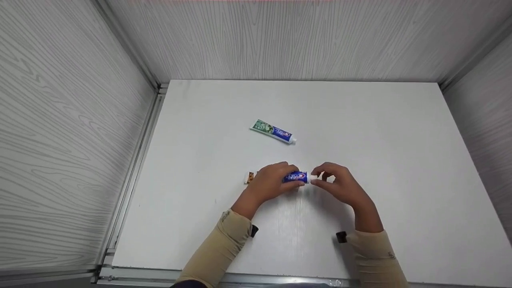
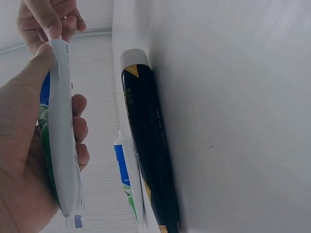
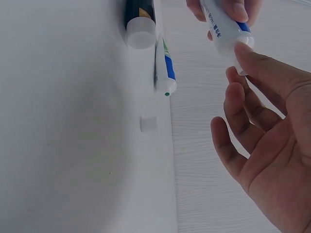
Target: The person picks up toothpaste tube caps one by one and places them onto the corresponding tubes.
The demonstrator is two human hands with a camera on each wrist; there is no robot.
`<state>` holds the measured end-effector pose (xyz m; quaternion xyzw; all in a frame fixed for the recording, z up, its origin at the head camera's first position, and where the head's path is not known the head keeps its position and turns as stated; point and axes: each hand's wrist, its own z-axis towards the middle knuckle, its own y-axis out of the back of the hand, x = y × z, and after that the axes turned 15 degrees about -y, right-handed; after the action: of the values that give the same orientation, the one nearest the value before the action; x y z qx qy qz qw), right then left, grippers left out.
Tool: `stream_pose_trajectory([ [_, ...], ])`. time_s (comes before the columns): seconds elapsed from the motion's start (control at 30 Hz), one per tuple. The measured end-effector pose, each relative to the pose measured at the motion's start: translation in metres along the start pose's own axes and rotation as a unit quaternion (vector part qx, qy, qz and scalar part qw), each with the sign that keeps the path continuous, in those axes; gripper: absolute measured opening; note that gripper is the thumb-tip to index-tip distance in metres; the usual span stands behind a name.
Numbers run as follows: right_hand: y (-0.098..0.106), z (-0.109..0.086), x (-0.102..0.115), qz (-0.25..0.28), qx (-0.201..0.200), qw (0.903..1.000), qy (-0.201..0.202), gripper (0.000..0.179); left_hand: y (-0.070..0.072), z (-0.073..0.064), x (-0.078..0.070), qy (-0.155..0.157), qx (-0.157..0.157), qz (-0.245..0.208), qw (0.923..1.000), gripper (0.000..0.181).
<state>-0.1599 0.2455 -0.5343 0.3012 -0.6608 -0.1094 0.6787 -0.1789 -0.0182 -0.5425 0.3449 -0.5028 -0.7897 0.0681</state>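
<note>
In the upper middle of the head view, a flat, white-capped green-and-blue toothpaste tube (image 1: 273, 131) lies slantwise on the white desk (image 1: 380, 140). At mid-frame in the left wrist view, a white-capped black tube with gold corners (image 2: 149, 141) lies on the desk, partly covering the green-and-blue tube behind it. Pale lettering along the black tube is too small to read, as is the white writing on the other tubes' blue areas. At lower centre of the head view, the left hand (image 1: 274, 180) has its fingers curled round a blue, green and white plastic tube (image 1: 296, 177) raised off the desk; the right hand (image 1: 340, 184) pinches its small white cap (image 1: 314, 179) between thumb and fingers.
</note>
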Motion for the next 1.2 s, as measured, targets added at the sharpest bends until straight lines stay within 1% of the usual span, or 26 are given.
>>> stream_pose_trajectory([
  [0.2,-0.0028,0.0022,0.0013,-0.006,-0.008,0.9999,-0.012,0.014,-0.0003,0.0014,0.0016,-0.003,-0.009,0.017,0.9998,0.049],
  [0.37,-0.0057,0.0040,0.0010,-0.015,-0.021,0.9994,-0.025,0.014,-0.0005,0.0030,0.0031,-0.011,-0.020,0.039,0.9990,0.046],
  [0.5,-0.0069,0.0049,0.0008,-0.012,-0.031,0.9991,-0.028,0.014,-0.0004,0.0033,0.0042,-0.015,-0.022,0.052,0.9983,0.046],
  [0.77,-0.0071,0.0054,0.0013,-0.010,-0.032,0.9992,-0.022,0.017,0.0006,0.0021,0.0049,-0.012,-0.023,0.051,0.9984,0.048],
  [0.93,-0.0074,0.0055,0.0027,-0.028,-0.037,0.9985,-0.027,0.016,0.0013,0.0032,0.0043,-0.014,-0.026,0.050,0.9983,0.048],
  [1.2,-0.0090,0.0072,0.0024,-0.032,-0.041,0.9979,-0.039,0.016,0.0026,0.0058,0.0052,-0.021,-0.037,0.068,0.9968,0.042],
])
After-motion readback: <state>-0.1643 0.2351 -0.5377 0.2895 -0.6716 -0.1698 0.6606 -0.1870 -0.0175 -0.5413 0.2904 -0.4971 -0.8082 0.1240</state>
